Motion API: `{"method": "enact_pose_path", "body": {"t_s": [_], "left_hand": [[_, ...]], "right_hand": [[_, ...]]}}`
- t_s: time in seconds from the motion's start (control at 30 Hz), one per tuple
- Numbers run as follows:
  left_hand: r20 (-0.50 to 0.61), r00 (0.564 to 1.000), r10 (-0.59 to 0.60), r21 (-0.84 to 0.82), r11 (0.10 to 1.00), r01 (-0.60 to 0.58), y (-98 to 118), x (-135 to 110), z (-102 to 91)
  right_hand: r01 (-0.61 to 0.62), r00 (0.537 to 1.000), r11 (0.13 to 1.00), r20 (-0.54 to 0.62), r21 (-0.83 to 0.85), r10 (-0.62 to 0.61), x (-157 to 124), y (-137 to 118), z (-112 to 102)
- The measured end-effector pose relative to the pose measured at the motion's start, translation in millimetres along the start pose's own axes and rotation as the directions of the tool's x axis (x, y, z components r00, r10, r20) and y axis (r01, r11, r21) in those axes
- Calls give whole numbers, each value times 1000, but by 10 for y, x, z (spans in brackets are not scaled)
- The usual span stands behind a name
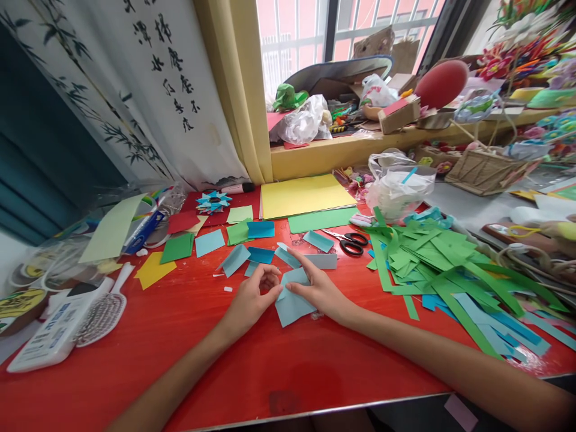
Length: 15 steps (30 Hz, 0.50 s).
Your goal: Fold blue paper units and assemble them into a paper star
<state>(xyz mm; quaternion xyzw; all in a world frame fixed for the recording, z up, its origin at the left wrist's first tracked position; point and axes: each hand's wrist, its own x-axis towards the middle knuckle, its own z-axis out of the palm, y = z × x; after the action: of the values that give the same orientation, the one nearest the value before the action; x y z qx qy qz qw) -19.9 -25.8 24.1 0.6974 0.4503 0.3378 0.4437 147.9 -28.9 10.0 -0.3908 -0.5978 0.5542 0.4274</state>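
Observation:
A creased light blue square of paper (294,307) is between my hands, over the red table. At its left edge my left hand (252,300) is closed, with curled fingers and the thumb tip against the paper. My right hand (326,294) grips its right side, thumb on top and index finger stretched away; the other fingers are partly hidden. Just beyond lie folded light blue pieces (234,260) and darker blue pieces (261,255). Scissors with black handles (353,243) rest beyond my right hand.
A pile of green strips (423,258) and blue strips (499,327) covers the right side. Yellow sheets (306,197) lie at the back near a plastic bag (400,186). At left are a hairbrush (101,315), a white box-like object (56,336) and a blue paper star ring (213,203).

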Motion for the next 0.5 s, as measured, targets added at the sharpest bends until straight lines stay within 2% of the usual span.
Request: {"method": "enact_pose_path", "body": {"t_s": [0.3, 0.4, 0.5], "left_hand": [[55, 997, -52, -69, 996, 55, -16, 19, -20], [59, 996, -71, -46, 996, 74, -2, 17, -37], [54, 994, -99, 38, 995, 97, 10, 9, -48]], "right_hand": [[51, 991, 999, -122, 19, -48, 30, -4, -16], [25, 997, 1000, -70, -11, -26, 36, 2, -27], [13, 999, 996, 38, -84, -10, 31, 1, -42]]}}
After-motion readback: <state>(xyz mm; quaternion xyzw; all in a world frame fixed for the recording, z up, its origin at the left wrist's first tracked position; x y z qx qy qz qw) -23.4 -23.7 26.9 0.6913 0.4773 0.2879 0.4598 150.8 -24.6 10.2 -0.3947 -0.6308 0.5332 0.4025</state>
